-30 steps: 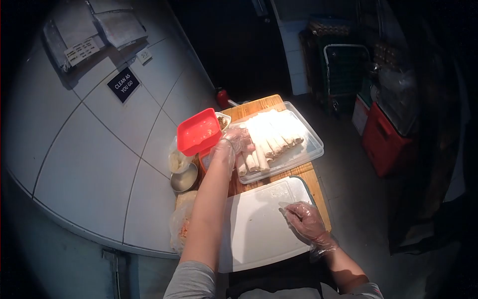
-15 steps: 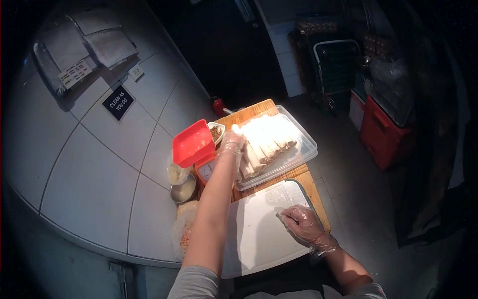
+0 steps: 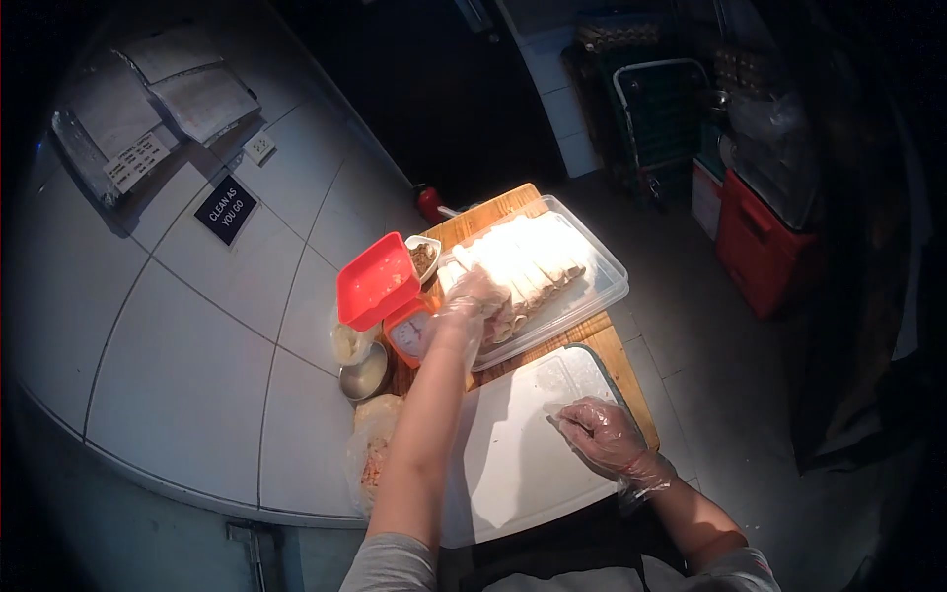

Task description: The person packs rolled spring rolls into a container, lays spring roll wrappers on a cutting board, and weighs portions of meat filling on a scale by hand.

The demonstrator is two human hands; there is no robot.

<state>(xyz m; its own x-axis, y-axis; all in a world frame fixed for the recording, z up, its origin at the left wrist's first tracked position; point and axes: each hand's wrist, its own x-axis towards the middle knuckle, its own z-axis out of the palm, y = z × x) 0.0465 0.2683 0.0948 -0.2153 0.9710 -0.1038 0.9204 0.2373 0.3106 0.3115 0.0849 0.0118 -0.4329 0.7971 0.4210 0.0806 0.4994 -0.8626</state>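
Observation:
My left hand (image 3: 475,294), in a clear plastic glove, reaches over the near left end of a row of pale wrapped rolls (image 3: 541,252). Its fingers lie stretched over the closest rolls, with their tips partly lost against them. The rolls sit side by side in a clear plastic container (image 3: 607,281), bright under strong light. Over the right side of a white cutting board (image 3: 513,474), my right hand (image 3: 600,434) is curled closed, also gloved. Loose glove film shows at its fingertips; whether anything is inside the fingers is hidden.
Left of the container stand an orange dial scale (image 3: 407,333) bearing a red tray (image 3: 378,281), a small bowl of dark filling (image 3: 424,259), a metal bowl (image 3: 365,373) and a plastic bag of orange-flecked food (image 3: 373,464). A tiled wall (image 3: 178,365) borders the left.
My left hand has moved slightly right and toward me along the rolls, uncovering the left end of the row. My right hand stays curled over the board. The view has shifted a little.

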